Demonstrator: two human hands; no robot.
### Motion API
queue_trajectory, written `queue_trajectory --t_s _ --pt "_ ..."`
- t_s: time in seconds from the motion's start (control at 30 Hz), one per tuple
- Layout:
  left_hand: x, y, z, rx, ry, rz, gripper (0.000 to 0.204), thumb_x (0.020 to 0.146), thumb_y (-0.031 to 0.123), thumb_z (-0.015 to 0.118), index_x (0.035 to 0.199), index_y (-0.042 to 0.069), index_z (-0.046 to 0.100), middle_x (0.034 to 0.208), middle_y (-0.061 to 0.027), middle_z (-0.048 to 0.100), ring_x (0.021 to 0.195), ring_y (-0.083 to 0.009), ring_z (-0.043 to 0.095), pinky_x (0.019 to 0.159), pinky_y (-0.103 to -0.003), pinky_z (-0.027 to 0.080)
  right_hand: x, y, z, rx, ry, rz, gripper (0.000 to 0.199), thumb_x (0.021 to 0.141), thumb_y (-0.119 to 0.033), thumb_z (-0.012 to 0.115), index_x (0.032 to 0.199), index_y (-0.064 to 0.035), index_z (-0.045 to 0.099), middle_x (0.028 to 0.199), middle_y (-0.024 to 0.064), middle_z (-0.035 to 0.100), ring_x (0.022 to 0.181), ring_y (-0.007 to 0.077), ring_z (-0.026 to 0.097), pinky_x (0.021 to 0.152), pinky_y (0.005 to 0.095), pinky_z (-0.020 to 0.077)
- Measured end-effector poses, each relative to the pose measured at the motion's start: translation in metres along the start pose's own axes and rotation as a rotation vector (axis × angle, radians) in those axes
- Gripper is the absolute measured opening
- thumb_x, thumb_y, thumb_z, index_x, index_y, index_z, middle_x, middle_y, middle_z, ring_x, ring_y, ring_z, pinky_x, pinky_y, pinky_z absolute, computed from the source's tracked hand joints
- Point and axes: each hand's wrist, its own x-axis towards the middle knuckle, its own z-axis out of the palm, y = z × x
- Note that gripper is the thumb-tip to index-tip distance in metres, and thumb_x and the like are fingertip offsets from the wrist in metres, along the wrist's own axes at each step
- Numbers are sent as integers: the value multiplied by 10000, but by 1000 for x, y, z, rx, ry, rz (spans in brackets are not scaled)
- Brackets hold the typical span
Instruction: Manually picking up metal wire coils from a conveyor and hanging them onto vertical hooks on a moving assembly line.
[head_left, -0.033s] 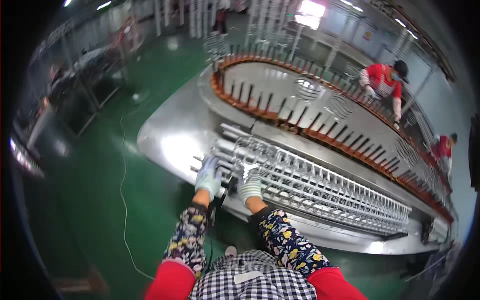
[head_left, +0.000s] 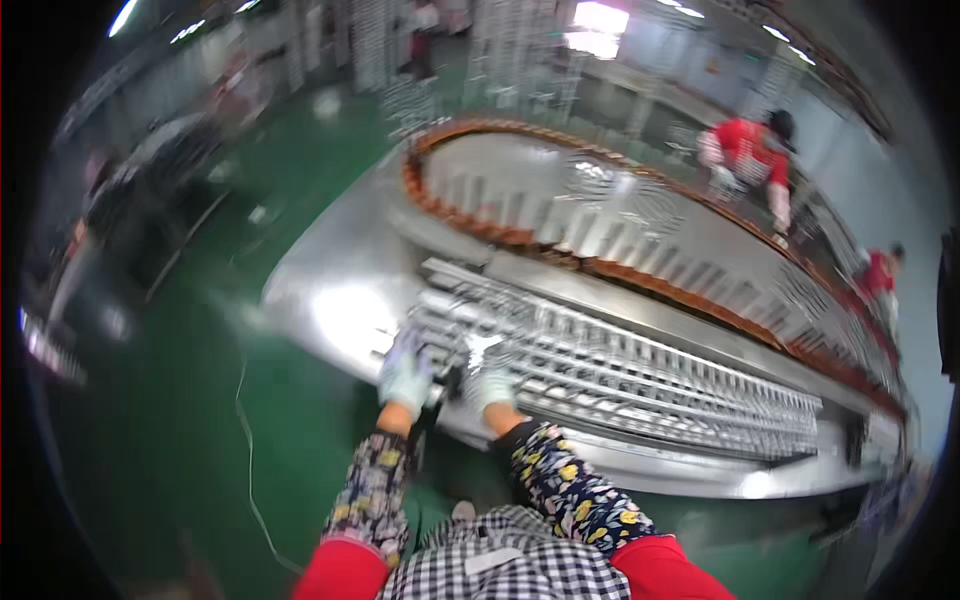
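My left hand (head_left: 405,372), in a pale glove, lies at the left end of a long metal rack (head_left: 640,385) packed with rows of silvery wire parts. Its fingers look stretched forward over the rack's rods, though they are blurred. Close beside it, my right hand (head_left: 489,382), gloved too, reaches onto the wire parts at the same end. A bright, shiny piece (head_left: 482,345) shows at its fingertips. Blur hides how its fingers are bent and whether they grip anything. The rack stands along the near side of a large steel table (head_left: 310,275).
Behind the rack, an oval orange-brown track (head_left: 520,235) with upright dark pegs runs around the table. Round wire grids (head_left: 655,208) lie inside it. A person in red (head_left: 748,155) works across the table, another person (head_left: 882,275) farther right. A thin cable (head_left: 250,470) crosses the green floor.
The whole view has shifted slightly and become more blurred. Both hands stay at the left end of the rack.
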Motion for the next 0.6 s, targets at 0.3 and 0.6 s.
queue_trajectory --t_s 0.3,0.6 --pt "-35 1 82 -114 92 50 508 814 238 552 1175 -69 369 1159 -188 421 983 -268 470 858 -341 397 -123 119 -6 498 -63 -283 369 803 -113 489 1167 -66 450 1001 201 558 870 285 560 754 348 446" --pt "2 -81 141 -536 150 -239 348 788 -7 437 1135 -15 464 1029 -90 540 904 -193 512 815 -272 412 -190 398 -142 653 506 268 356 813 -274 540 1070 -28 539 974 174 599 904 268 584 784 323 459"
